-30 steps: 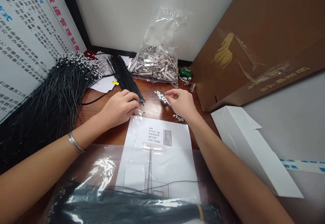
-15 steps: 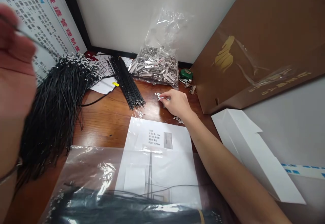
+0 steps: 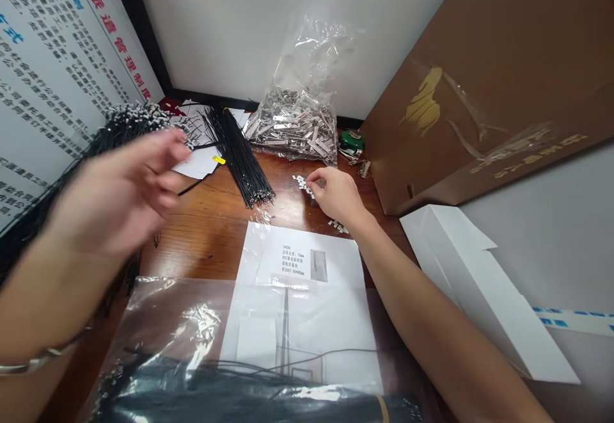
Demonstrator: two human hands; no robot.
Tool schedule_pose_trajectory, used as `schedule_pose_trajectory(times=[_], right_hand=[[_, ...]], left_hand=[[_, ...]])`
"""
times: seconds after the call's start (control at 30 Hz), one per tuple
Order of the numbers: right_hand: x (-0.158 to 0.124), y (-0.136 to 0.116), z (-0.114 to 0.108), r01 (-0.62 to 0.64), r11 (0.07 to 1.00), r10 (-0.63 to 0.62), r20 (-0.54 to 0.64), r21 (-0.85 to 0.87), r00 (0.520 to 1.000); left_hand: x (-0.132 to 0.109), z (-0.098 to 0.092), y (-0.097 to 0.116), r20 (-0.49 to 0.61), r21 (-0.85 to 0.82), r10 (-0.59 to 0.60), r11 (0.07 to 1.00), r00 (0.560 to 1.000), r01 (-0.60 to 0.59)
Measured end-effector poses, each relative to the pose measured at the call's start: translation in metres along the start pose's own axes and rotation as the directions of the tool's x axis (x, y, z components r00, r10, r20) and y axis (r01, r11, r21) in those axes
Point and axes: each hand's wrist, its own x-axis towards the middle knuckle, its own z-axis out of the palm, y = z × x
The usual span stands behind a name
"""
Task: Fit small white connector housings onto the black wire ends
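Note:
My right hand (image 3: pixel 338 194) reaches over the table with thumb and fingertips pinched at the edge of a small heap of white tabs (image 3: pixel 301 182). Whether a tab is between those fingertips is too small to tell. My left hand (image 3: pixel 127 183), blurred by motion, is in the air in front of the bundle of black wires with white ends (image 3: pixel 144 116). Its fingers look loosely bent and apart, and no wire shows in them. Between the two hands lies a tied bundle of straight black wires (image 3: pixel 240 160). A second patch of white tabs (image 3: pixel 338 226) lies by my right wrist.
A clear bag of metal strips (image 3: pixel 297 122) stands at the back beside a green tape measure (image 3: pixel 352 141). In front lie a printed sheet (image 3: pixel 292 260) and a clear bag of black wires (image 3: pixel 230 391). A brown box (image 3: pixel 480 90) and folded white card (image 3: pixel 480 282) flank the right.
My left hand has swung right and down from the left edge, and the black wire it held is out of its fingers. My right hand has barely moved; more of the white heap shows.

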Motion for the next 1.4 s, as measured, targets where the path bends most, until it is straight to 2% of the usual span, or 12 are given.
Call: schedule_pose_trajectory(times=[0.03,0.07,0.1,0.17,0.23,0.33,0.43,0.6,0.67,0.83,1.07,1.4], right_hand=[[-0.002,-0.003,0.000,-0.006,0.998,0.007,-0.019,0.062,1.000],[-0.004,-0.008,0.001,-0.008,0.989,0.014,-0.041,0.145,0.999],[-0.008,-0.014,0.003,-0.003,0.970,0.017,-0.055,0.245,0.998],[-0.018,-0.033,0.008,0.003,0.884,0.027,-0.058,0.468,0.998],[-0.030,-0.053,0.016,-0.018,0.747,0.025,-0.002,0.664,1.000],[-0.050,-0.076,0.027,-0.121,0.551,0.063,0.103,0.825,0.993],[-0.062,-0.081,0.035,-0.156,0.455,0.092,0.128,0.877,0.988],[-0.064,-0.073,0.042,-0.162,0.372,0.120,0.126,0.914,0.985],[-0.062,-0.071,0.044,-0.160,0.364,0.117,0.126,0.918,0.985],[-0.061,-0.068,0.046,-0.145,0.424,0.097,0.115,0.894,0.989],[-0.061,-0.066,0.046,-0.106,0.461,0.064,0.086,0.881,0.994],[-0.062,-0.064,0.047,-0.098,0.471,0.034,0.093,0.877,0.995]], left_hand=[[-0.002,0.009,-0.008,0.056,-0.107,-0.070,0.991,0.996,0.075],[-0.004,0.019,-0.019,0.166,-0.165,-0.184,0.964,0.969,0.211],[-0.007,0.028,-0.032,0.241,-0.191,-0.246,0.936,0.939,0.295],[-0.010,0.043,-0.060,0.313,-0.204,-0.296,0.907,0.903,0.368],[-0.010,0.050,-0.081,0.357,-0.204,-0.286,0.905,0.889,0.373],[-0.007,0.050,-0.094,0.395,-0.210,-0.240,0.916,0.887,0.342],[-0.004,0.047,-0.093,0.388,-0.222,-0.211,0.923,0.897,0.314],[-0.003,0.051,-0.092,0.352,-0.220,-0.190,0.935,0.917,0.278],[-0.003,0.053,-0.093,0.338,-0.228,-0.177,0.938,0.924,0.263],[-0.005,0.052,-0.094,0.315,-0.215,-0.140,0.953,0.939,0.214],[-0.007,0.051,-0.095,0.243,-0.184,-0.100,0.972,0.965,0.147],[-0.008,0.054,-0.093,0.219,-0.165,-0.103,0.976,0.970,0.141]])
